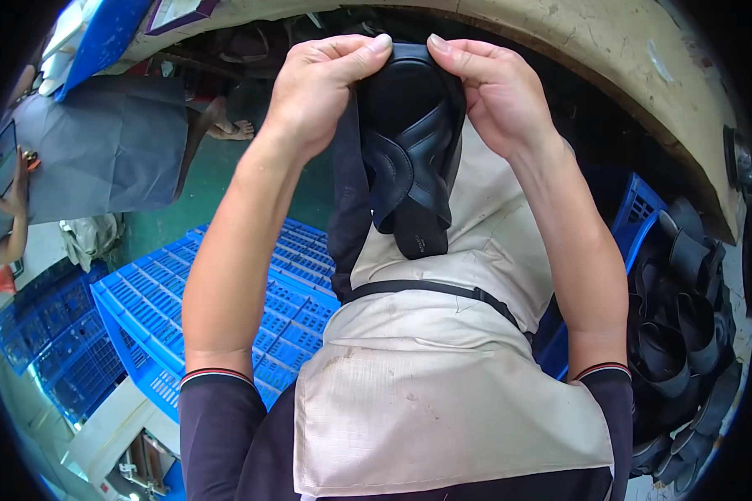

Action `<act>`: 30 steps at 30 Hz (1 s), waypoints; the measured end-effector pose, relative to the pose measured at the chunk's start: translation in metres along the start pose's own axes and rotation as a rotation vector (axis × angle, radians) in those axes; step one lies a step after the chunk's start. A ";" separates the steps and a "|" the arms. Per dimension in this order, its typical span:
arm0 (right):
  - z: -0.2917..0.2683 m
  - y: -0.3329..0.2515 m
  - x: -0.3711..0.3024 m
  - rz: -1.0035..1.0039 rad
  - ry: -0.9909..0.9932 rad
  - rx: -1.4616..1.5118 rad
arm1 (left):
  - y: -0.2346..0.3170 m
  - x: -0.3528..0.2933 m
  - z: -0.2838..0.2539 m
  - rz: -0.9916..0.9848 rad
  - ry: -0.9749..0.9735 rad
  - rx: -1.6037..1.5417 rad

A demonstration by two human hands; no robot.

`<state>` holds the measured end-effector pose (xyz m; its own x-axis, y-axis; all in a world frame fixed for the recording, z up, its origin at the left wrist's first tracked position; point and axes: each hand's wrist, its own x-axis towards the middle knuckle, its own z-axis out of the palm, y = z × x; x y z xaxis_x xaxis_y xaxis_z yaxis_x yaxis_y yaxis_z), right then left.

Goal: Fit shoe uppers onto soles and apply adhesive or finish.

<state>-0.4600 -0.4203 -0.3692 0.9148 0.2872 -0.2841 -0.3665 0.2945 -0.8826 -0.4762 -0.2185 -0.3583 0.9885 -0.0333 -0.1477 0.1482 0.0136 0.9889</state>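
A black sandal (409, 154) with crossed, stitched straps hangs between my two hands, over the lap of my cream apron (451, 392). Its far end is pinched on both sides. My left hand (326, 88) grips the left corner with the thumb on top and the fingers curled behind. At the right corner my right hand (503, 92) holds on the same way. The sandal's near end, with small faint marking on the insole, points toward me. What the curled fingers touch underneath is hidden.
A blue plastic crate (217, 292) stands at my left. At the right, black sandals (677, 326) are heaped beside another blue crate (639, 204). A pale worktable (593, 37) curves along the far side. On the left, another person (100, 150) holds a phone-like device.
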 end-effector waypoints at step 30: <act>-0.083 -0.036 0.011 -0.197 0.020 -0.338 | 0.000 0.025 0.087 -0.123 -0.106 -0.047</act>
<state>-0.4223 -0.5036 -0.3717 0.9663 0.2367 -0.1012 -0.1101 0.0244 -0.9936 -0.4544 -0.3057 -0.3604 0.9542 -0.1426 -0.2629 0.2721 0.0493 0.9610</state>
